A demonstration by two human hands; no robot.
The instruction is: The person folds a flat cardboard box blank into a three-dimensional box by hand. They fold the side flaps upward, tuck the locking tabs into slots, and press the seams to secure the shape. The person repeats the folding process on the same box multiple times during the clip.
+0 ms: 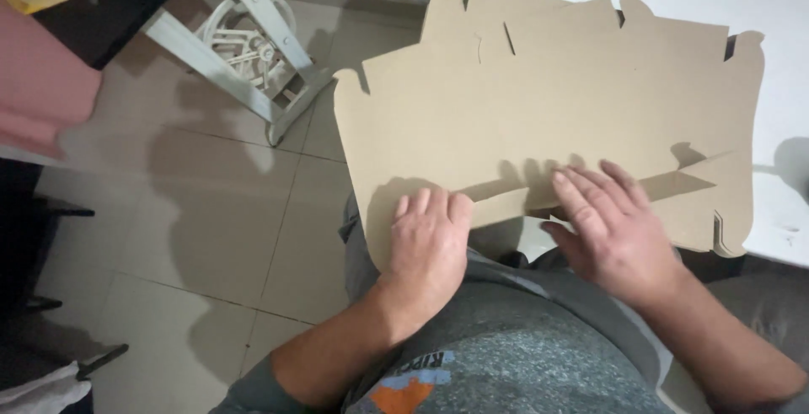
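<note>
A: Where are the hands?

B: Both lie flat, fingers together, gripping nothing. The left hand (430, 241) presses the near left edge of a cardboard sheet (539, 102); the right hand (611, 228) presses a narrow strip (590, 190) along the sheet's near edge

A: And the sheet itself?

B: It's a flat, die-cut box blank, plain brown and matte, with rounded tabs and slits along its far edge. Its right part rests on a white tabletop (784, 110); its left part hangs out over the tiled floor (211, 212) and the person's lap

A: How far along would you say it is?

B: Early, I'd judge. Only that near strip looks creased up, casting a shadow; the rest lies flat, no walls raised, tabs unfolded

A: Anything else around?

B: A white metal frame (253, 34) stands on the floor to the left, and something clear sits at the tabletop's far edge, too cropped to identify
</note>
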